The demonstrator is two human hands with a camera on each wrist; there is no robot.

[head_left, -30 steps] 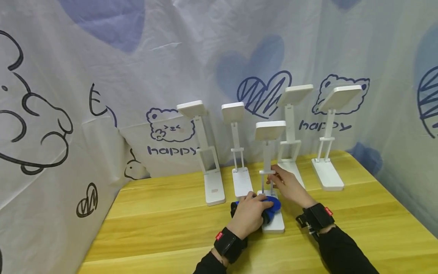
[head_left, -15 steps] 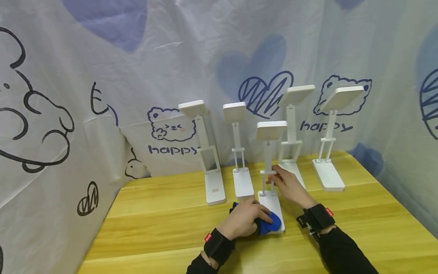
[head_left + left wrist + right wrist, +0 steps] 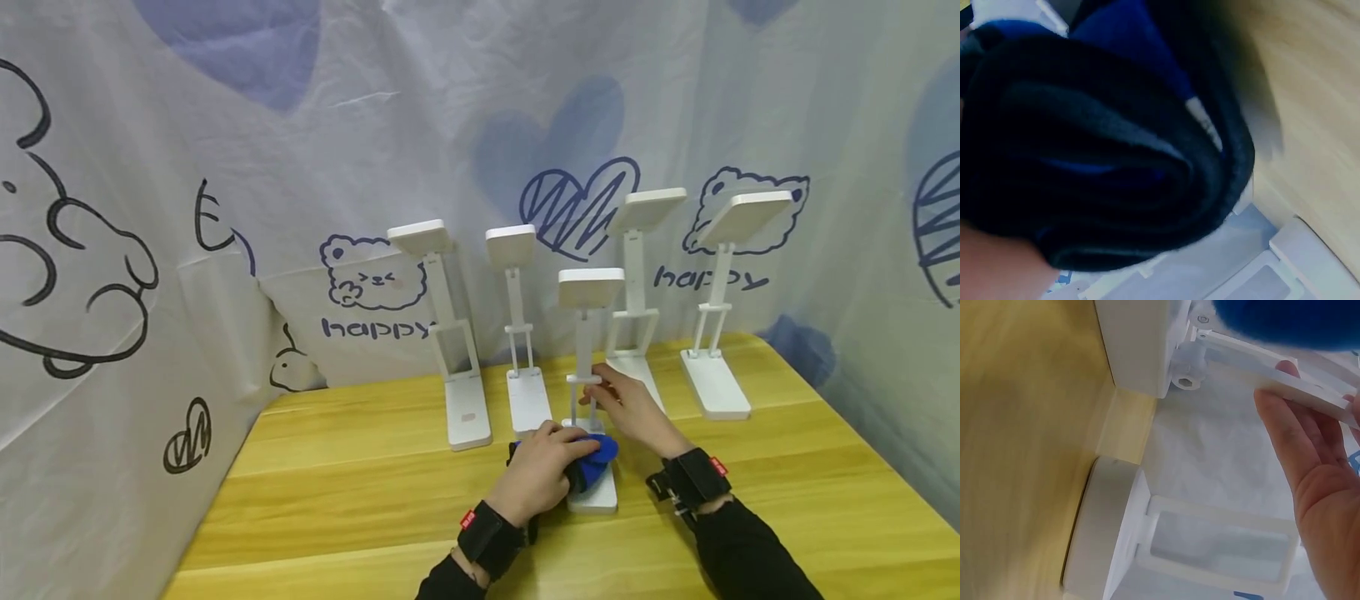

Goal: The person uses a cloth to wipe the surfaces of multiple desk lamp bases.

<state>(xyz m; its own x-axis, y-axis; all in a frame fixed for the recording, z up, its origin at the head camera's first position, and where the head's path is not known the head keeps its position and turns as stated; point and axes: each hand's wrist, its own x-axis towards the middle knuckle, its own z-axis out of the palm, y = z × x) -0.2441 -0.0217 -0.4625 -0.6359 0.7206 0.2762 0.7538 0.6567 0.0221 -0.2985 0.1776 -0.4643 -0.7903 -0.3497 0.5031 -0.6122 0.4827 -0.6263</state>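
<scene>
A white folding phone stand (image 3: 591, 290) stands upright at the front of a group of similar stands. My left hand (image 3: 534, 473) holds a folded blue and black cloth (image 3: 596, 460) against the top of its base (image 3: 594, 502). In the left wrist view the cloth (image 3: 1116, 150) shows thick dark folds and a small pale tag. My right hand (image 3: 628, 408) grips one leg of this stand just below the crossbar, with fingers and thumb on either side of the leg (image 3: 1310, 399) in the right wrist view.
Two white stands (image 3: 467, 417) (image 3: 528, 400) are behind on the left, and two more (image 3: 637, 275) (image 3: 716, 387) on the right. All are on a wooden table (image 3: 337, 492) backed by a printed curtain (image 3: 420, 125).
My left hand slid the cloth toward the front end of the base, then back up nearer the hinge. The right hand keeps its grip on the leg, and the stand stays in place.
</scene>
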